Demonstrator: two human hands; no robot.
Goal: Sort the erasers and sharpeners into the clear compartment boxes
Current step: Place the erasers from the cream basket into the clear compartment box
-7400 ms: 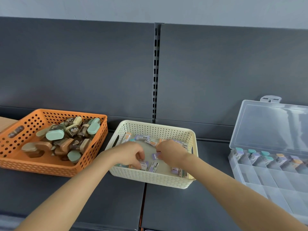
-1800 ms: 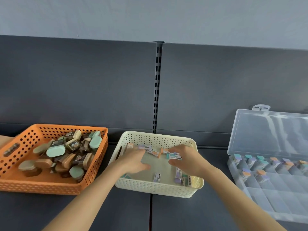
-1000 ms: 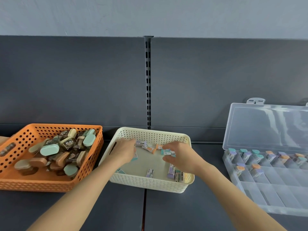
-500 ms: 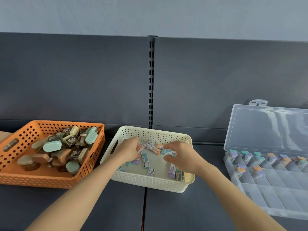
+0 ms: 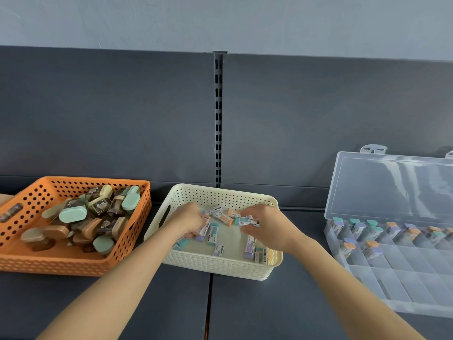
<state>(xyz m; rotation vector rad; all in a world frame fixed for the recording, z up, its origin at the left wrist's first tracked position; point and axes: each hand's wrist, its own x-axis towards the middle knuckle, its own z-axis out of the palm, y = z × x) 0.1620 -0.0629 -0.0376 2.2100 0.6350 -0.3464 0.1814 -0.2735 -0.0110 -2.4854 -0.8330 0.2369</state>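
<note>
As the left hand and right hand pinch erasers in the cream basket — print unreadable — a barcode shows.

Nothing can be read: the print on the erasers is too small to make out, one showing a barcode.

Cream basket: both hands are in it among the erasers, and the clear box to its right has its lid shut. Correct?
One thing is off: the clear box has its lid standing open, not shut, as the head view shows. The rest holds: the left hand and right hand are both in the cream basket among the erasers.
</note>
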